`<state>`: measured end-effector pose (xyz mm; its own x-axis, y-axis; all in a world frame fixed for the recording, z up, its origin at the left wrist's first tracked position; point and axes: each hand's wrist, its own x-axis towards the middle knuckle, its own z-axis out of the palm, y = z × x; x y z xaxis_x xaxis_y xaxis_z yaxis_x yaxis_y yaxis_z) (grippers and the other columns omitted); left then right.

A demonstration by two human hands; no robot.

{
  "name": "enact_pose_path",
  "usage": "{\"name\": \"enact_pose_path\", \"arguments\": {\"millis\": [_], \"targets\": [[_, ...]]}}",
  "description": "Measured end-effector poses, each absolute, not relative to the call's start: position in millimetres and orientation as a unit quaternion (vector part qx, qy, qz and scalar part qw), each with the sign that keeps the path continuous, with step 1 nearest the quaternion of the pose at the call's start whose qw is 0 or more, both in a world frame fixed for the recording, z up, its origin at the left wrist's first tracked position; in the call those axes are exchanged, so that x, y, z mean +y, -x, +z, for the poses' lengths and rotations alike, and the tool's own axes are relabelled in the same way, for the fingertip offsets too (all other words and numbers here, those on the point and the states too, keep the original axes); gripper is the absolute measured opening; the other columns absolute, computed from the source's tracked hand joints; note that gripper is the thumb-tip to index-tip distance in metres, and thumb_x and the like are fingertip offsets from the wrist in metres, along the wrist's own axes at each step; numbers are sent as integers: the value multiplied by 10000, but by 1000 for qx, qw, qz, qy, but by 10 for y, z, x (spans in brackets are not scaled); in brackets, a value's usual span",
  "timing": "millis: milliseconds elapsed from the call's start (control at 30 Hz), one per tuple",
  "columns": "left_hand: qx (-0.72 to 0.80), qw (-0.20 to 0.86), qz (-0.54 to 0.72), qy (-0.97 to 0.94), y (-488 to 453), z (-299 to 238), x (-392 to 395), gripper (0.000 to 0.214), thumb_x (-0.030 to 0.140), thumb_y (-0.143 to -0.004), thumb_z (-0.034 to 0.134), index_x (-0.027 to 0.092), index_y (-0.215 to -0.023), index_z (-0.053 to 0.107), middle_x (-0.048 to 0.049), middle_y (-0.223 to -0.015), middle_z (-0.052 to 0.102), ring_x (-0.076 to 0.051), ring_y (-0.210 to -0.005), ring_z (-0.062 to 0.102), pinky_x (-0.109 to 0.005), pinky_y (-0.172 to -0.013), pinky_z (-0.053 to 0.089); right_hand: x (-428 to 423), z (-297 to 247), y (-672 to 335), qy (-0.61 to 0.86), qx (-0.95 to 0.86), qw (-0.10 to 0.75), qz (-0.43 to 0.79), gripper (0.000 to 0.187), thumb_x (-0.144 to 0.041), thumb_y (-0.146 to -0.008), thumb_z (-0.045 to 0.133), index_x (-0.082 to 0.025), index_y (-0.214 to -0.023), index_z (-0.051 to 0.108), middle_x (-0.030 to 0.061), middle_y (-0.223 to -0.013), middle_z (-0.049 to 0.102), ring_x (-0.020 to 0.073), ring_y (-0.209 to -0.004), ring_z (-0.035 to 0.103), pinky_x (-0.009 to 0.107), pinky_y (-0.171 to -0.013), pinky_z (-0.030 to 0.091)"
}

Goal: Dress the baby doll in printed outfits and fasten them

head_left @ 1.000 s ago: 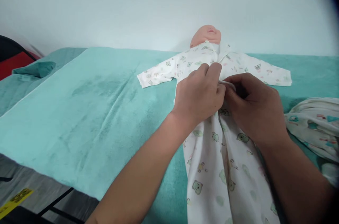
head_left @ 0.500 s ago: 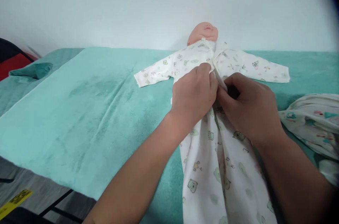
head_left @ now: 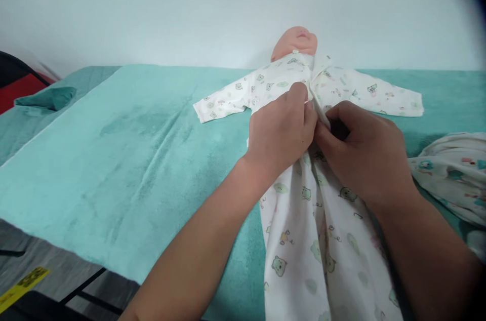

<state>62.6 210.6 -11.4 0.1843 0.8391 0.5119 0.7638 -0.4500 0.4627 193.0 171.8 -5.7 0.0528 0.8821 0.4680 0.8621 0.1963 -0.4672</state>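
Observation:
A baby doll [head_left: 292, 43] lies on its back, dressed in a white long-sleeved baby romper [head_left: 296, 240] printed with bears and leaves. Its face points up, and both sleeves stretch out to the sides. At the chest, my left hand [head_left: 283, 121] pinches one edge of the romper's front opening. My right hand [head_left: 360, 146] grips the opposite edge between thumb and forefinger, close beside the left. Below my hands the front hangs in loose folds with a gap down the middle. What lies between my fingertips is mostly hidden.
A teal cloth [head_left: 132, 159] covers the table up to the white wall [head_left: 170, 7]. To the right lies a bundle of printed white fabric [head_left: 451, 174]. A red and black item [head_left: 21, 90] stands at the far left, and a yellow label [head_left: 25, 288] shows at lower left.
The view has shifted slightly, so the doll and romper appear a little further right. Both hands keep their hold on the romper's front edges with hardly any movement.

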Motion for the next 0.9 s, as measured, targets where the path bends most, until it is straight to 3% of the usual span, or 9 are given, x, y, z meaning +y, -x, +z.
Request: {"name": "enact_pose_path", "arguments": {"millis": [233, 533, 900], "targets": [[510, 58, 374, -773, -612, -117, 2115, 100, 262, -989, 407, 252, -899, 449, 16, -701, 606, -190, -649, 589, -318, -601, 393, 1728, -52, -1921, 636, -687, 351, 1, 297, -402, -895, 577, -228, -673, 484, -29, -588, 502, 143, -540, 387, 289, -545, 265], [501, 51, 378, -777, -614, -104, 2094, 104, 256, -982, 391, 243, -903, 457, 19, -694, 593, -174, -587, 514, -327, -558, 289, 1730, -31, -1909, 641, -684, 347, -7, 267, -369, -867, 610, -215, -675, 505, -33, -569, 502, 129, -529, 390, 282, -531, 272], [508, 46, 370, -777, -628, -102, 2083, 108, 234, -972, 398, 232, -936, 500, -2, -755, 628, -173, -644, 550, -341, -589, 332, 1712, -35, -1892, 655, -674, 341, -9, 211, -350, -836, 612, -229, -676, 547, -20, -564, 533, 145, -518, 424, 304, -535, 291]]}}
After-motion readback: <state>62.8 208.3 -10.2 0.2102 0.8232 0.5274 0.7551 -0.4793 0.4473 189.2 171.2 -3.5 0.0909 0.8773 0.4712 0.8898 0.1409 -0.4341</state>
